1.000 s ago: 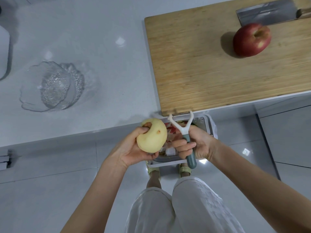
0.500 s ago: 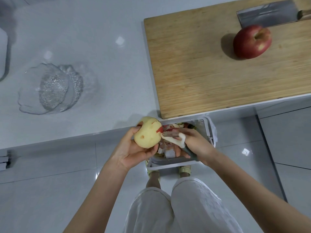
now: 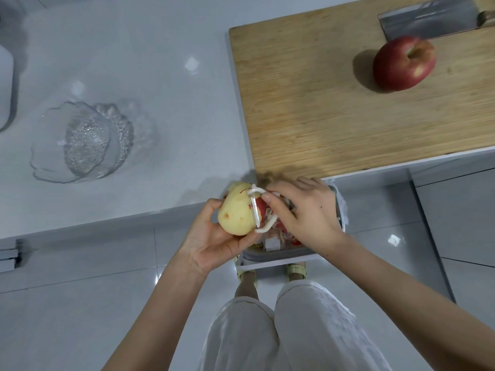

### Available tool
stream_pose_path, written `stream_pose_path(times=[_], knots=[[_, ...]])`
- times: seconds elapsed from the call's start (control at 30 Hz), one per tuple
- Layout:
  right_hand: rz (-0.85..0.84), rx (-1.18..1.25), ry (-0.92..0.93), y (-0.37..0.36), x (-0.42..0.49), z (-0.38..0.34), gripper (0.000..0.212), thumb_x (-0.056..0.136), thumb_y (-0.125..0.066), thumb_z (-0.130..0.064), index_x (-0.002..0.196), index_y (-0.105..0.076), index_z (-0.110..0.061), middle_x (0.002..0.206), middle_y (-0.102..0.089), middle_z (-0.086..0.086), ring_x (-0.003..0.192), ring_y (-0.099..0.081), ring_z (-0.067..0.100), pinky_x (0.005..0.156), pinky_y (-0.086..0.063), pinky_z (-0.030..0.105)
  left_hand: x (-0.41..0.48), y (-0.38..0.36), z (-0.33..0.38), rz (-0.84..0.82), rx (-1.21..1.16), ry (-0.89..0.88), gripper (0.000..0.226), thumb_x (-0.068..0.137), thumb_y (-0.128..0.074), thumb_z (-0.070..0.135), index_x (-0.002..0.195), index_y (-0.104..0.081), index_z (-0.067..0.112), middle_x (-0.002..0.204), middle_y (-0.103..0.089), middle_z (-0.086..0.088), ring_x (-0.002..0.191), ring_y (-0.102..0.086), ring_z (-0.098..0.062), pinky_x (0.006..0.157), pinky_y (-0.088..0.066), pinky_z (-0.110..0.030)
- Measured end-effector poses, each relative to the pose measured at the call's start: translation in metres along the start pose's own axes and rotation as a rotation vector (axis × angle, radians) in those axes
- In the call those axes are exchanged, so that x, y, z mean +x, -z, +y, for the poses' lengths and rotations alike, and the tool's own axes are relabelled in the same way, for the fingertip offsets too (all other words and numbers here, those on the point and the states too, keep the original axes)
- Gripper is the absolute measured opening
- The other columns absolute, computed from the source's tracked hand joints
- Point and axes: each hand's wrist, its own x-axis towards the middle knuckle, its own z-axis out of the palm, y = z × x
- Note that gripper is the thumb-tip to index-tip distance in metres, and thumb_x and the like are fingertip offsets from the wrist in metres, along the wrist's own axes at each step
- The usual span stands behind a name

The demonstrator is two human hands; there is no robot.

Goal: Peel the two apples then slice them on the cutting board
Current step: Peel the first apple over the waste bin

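My left hand holds a mostly peeled, pale yellow apple with a patch of red skin left on its right side. In my right hand is a white Y-shaped peeler, its blade lying against that red patch. Both hands hover over a bin of peels, just off the counter's front edge. A whole red apple sits on the wooden cutting board at the upper right. Behind it lies a cleaver.
A clear glass bowl stands on the white counter to the left of the board. A white object shows at the far left edge. My legs and sandals are below the bin, on a grey tiled floor.
My right hand turned the peeler from upright beside the apple to lying across its right side. My left hand rotated the apple, bringing a red patch of skin under the blade.
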Motion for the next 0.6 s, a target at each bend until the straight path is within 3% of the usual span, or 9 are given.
stream_pose_path(times=[0.1,0.2,0.3,0.43,0.53,0.6], knots=[[0.038,-0.106,0.124,-0.002,0.007,-0.004,0.030,0.094,-0.053,-0.038,0.078,-0.072,-0.021,0.065,-0.066,-0.006,0.061,-0.059,0.016,0.057,-0.036,0.029,0.000,-0.007,-0.003,0.011,0.068,-0.047,0.038,0.086,-0.044,0.028,0.102,-0.062,-0.001,0.098,-0.066,-0.022,0.081,-0.069,-0.033,0.067,-0.059,-0.038],[0.026,-0.117,0.136,-0.003,0.011,-0.003,0.028,0.093,-0.055,-0.037,0.075,-0.071,-0.020,0.066,-0.067,-0.006,0.060,-0.060,0.017,0.057,-0.035,0.028,0.000,-0.006,-0.003,0.046,0.107,-0.048,0.035,0.083,-0.047,0.028,0.100,-0.062,0.002,0.095,-0.066,-0.019,0.078,-0.067,-0.029,0.068,-0.058,-0.034],[0.009,-0.045,0.096,0.002,0.009,0.000,0.030,0.093,-0.053,-0.035,0.076,-0.071,-0.019,0.070,-0.069,-0.007,0.064,-0.061,0.012,0.061,-0.031,0.022,-0.004,-0.005,-0.003,0.062,0.132,-0.001,0.041,0.074,-0.052,0.029,0.105,-0.060,0.003,0.100,-0.063,-0.020,0.080,-0.062,-0.027,0.061,-0.055,-0.029],[-0.067,-0.003,0.005,0.001,-0.003,0.018,0.030,0.093,-0.052,-0.034,0.077,-0.072,-0.019,0.069,-0.069,-0.008,0.065,-0.064,0.012,0.058,-0.044,0.029,-0.012,-0.005,-0.003,-0.007,0.078,0.080,0.056,0.057,-0.067,0.026,0.106,-0.060,0.000,0.090,-0.061,-0.023,0.069,-0.060,-0.029,0.052,-0.051,-0.026],[-0.161,-0.037,-0.086,-0.007,-0.017,0.026,0.027,0.089,-0.050,-0.035,0.074,-0.073,-0.030,0.064,-0.069,-0.009,0.058,-0.064,0.013,0.056,-0.047,0.028,-0.017,-0.008,0.001,-0.148,0.059,0.144,0.066,0.042,-0.087,0.017,0.100,-0.066,-0.009,0.088,-0.058,-0.027,0.066,-0.061,-0.031,0.053,-0.053,-0.028],[-0.219,-0.018,-0.180,-0.008,-0.022,0.025,0.026,0.087,-0.047,-0.037,0.079,-0.072,-0.042,0.060,-0.068,-0.011,0.055,-0.061,0.009,0.055,-0.048,0.030,-0.017,-0.008,0.005,-0.155,0.076,0.131,0.067,0.038,-0.087,0.013,0.098,-0.068,-0.010,0.089,-0.058,-0.028,0.067,-0.061,-0.032,0.052,-0.054,-0.030]])
